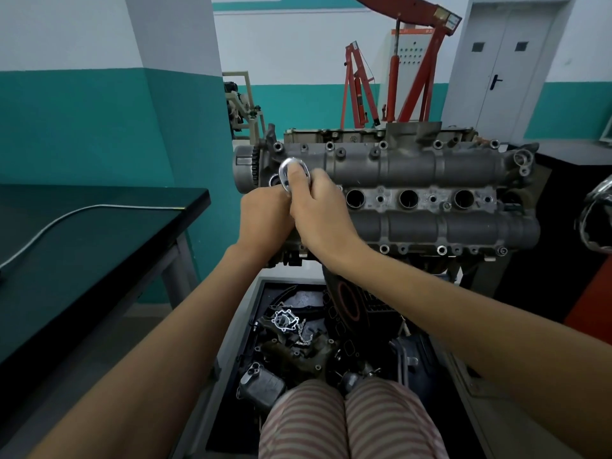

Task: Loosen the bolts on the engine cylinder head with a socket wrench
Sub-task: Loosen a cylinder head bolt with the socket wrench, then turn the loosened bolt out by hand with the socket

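Socket wrench [294, 173] gripped by both hands over the cylinder head [414, 193].

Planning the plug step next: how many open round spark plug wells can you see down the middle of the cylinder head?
3: left well, middle well, right well, in a row between the two cam housings. The hands may hide a fourth further left.

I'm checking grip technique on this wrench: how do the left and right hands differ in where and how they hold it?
The right hand lies on top, its fingers curled over the socket wrench at its shiny head; the left hand sits lower and nearer the person, gripping beneath it. The right forearm crosses in over the cylinder head; the left comes up from the table side. Both grip the wrench at the engine's left end.
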Action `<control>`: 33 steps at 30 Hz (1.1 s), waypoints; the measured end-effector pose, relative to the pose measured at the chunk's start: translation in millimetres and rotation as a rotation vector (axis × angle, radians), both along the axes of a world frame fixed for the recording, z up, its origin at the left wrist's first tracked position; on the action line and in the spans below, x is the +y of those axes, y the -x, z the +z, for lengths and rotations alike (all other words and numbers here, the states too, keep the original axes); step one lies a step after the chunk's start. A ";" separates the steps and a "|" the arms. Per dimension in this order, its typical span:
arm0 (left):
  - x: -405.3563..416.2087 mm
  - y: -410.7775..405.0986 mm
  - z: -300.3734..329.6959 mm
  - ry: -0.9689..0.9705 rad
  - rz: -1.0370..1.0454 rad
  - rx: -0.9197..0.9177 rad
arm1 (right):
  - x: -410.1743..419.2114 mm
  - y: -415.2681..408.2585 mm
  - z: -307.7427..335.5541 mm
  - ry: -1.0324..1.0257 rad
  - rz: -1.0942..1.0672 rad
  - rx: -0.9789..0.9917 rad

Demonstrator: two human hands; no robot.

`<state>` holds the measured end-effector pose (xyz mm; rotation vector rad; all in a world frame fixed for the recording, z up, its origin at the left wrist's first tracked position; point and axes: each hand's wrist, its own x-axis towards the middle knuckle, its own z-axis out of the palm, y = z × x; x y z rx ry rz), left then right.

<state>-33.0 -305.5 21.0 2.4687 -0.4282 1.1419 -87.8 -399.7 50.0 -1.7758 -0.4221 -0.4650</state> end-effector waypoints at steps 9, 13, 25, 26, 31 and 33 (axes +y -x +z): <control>2.4 -4.0 3.2 -0.089 0.063 0.049 | -29.2 -93.4 71.9 0.830 -0.265 -0.311; 0.8 -4.3 2.5 -0.078 0.060 0.057 | -28.7 -134.6 82.0 1.131 -0.280 -0.243; -1.9 0.3 0.3 -0.071 0.033 -0.139 | -20.8 -168.9 72.9 1.135 -0.156 -0.280; -2.1 0.7 0.1 -0.068 0.032 -0.134 | -22.1 -168.6 71.6 1.113 -0.153 -0.249; -1.7 0.5 -0.3 -0.068 0.019 -0.116 | -23.1 -156.9 60.0 1.112 -0.246 -0.237; -1.7 0.9 -0.6 -0.069 0.007 -0.095 | -25.4 -149.2 54.6 1.074 -0.327 -0.318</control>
